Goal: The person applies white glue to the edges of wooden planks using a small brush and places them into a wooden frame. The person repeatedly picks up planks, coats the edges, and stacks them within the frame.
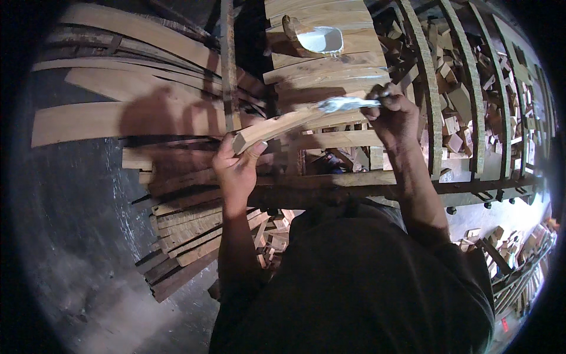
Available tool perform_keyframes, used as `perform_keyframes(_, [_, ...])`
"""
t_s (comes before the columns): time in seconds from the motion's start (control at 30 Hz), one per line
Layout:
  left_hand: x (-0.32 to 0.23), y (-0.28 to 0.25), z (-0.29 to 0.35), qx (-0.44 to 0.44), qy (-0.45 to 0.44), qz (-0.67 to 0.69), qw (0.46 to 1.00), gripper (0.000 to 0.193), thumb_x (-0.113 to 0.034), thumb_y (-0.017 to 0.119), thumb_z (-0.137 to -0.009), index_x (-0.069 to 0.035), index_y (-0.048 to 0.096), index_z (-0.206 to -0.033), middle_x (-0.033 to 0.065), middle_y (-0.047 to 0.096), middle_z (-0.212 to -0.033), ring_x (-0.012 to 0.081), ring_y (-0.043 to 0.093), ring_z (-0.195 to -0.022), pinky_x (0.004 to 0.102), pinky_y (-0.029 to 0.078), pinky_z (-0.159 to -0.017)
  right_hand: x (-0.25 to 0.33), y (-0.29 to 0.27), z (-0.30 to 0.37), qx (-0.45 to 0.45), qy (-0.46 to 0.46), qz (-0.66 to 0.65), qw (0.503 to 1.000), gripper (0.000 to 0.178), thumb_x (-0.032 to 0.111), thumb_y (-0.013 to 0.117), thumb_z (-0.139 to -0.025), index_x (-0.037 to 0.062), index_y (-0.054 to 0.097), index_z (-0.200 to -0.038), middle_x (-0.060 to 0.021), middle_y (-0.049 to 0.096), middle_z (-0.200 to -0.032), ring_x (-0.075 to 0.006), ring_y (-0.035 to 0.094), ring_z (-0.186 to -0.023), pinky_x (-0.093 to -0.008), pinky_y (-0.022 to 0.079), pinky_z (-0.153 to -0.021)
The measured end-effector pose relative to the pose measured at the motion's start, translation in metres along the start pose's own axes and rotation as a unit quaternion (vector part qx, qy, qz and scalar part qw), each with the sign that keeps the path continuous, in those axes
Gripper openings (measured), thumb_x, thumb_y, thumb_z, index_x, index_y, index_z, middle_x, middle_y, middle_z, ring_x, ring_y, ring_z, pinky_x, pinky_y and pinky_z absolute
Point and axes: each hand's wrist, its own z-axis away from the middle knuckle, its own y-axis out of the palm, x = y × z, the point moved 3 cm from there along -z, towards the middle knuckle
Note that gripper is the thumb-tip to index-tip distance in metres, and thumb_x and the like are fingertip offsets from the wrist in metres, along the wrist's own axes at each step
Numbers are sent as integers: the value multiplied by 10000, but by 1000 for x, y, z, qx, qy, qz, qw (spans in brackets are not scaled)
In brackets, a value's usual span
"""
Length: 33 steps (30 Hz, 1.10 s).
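My left hand [236, 171] grips the near left end of a wooden strip [274, 125], which slants up and away to the right. In my right hand [394, 115] is a brush [349, 104] smeared with white paste, its white end lying over the strip's far part. Whether the bristles touch the wood there cannot be made out. Beyond them, a white-lined tub [321, 40] of white paste rests on a row of wooden boards [330, 76] laid side by side, some with white streaks along their edges.
Long planks [76, 124] lie at the left, with stacked strips [188, 227] below them. A metal rail [336, 192] crosses in front of my body. To the right, slatted bars [471, 88] stand over many wood offcuts [454, 127]. An upright post [229, 59] rises near the boards.
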Motion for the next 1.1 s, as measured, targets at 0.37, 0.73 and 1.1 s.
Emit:
perform_keyframes(0.37, [-1,8,-5,21,26,-71,997,197,-37,735,-823,26,621,-972,40,686,-876,79,601,-781,237,495,-699,-46,88,-9,18,17,71,997,132,-138,535,-642,-21,559,-698,-139,601,-684,-213,564,-563,-340,511,-604])
perform_keyframes(0.73, [-3,5,-2,38,-7,-109,993,227,-33,737,-815,35,638,-1007,49,692,-942,107,614,-866,257,484,-806,-30,12,-20,-52,-21,206,977,114,-106,558,-622,4,562,-649,-116,598,-690,-186,534,-588,-294,431,-557])
perform_keyframes(1.1, [-1,6,1,25,-33,-135,990,234,-14,714,-824,39,623,-1033,70,680,-990,121,610,-905,266,479,-836,1,-85,-33,-121,-80,324,935,87,-92,581,-602,-12,591,-634,-104,622,-651,-145,543,-543,-269,426,-528])
